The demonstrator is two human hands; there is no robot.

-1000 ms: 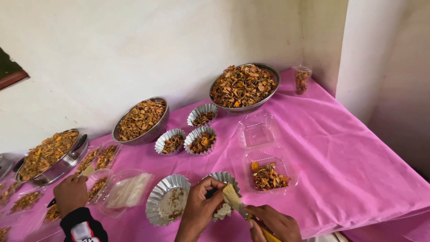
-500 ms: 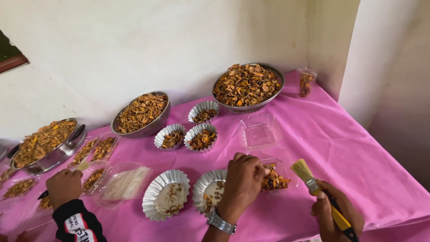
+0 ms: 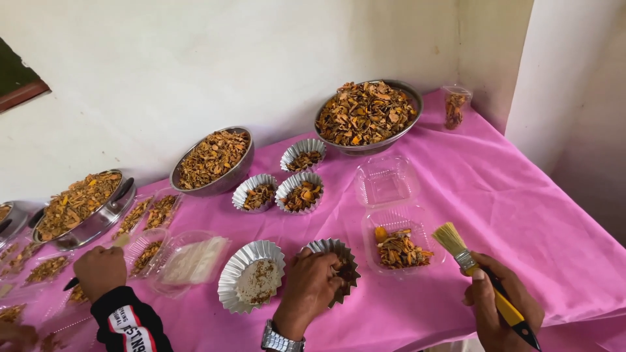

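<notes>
The left hand (image 3: pixel 313 287) covers much of a foil cup (image 3: pixel 336 267) on the pink tabletop (image 3: pixel 521 215), its grip unclear. The right hand (image 3: pixel 499 306), fist closed, holds a brush (image 3: pixel 479 274), handle tip cut off.

Left hand (image 3: pixel 312 287) curls downward, fingers bent; right hand (image 3: pixel 499 306) closed in a grip.

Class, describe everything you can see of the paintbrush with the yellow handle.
The paintbrush with the yellow handle has pale straw-coloured bristles, a silvery metal ferrule and a yellow handle with a dark end. It is tilted, with the bristles up and to the left, above the pink tablecloth. The right hand grips its handle. The bristles are close to the clear plastic tray of orange-brown dried pieces, touching nothing.
</notes>
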